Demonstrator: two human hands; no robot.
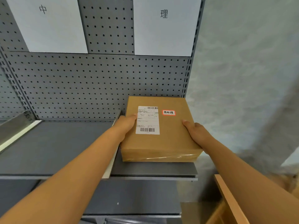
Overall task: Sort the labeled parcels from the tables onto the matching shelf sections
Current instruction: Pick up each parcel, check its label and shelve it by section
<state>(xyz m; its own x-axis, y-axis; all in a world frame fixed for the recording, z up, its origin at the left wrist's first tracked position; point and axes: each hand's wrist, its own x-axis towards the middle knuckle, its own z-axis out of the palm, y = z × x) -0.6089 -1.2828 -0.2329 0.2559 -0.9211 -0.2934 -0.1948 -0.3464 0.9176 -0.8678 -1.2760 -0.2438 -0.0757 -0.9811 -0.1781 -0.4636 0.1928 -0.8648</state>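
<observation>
Both hands grasp a brown box (159,128) at centre right of the frame: the left hand (125,126) on its left edge, thumb on the white label (147,120), the right hand (196,135) on its right edge. The box sits on the grey shelf (56,151), right of a divider (113,152). A red-bordered sticker (168,112) is on top. Two paper signs (163,25) hang on the pegboard (97,81) above.

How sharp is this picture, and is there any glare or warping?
Head view: the box and its red-edged sticker read sharply; tape on its front edge shows glare; the right-hand wall is smeared; shelf uprights lean from wide-angle distortion.
</observation>
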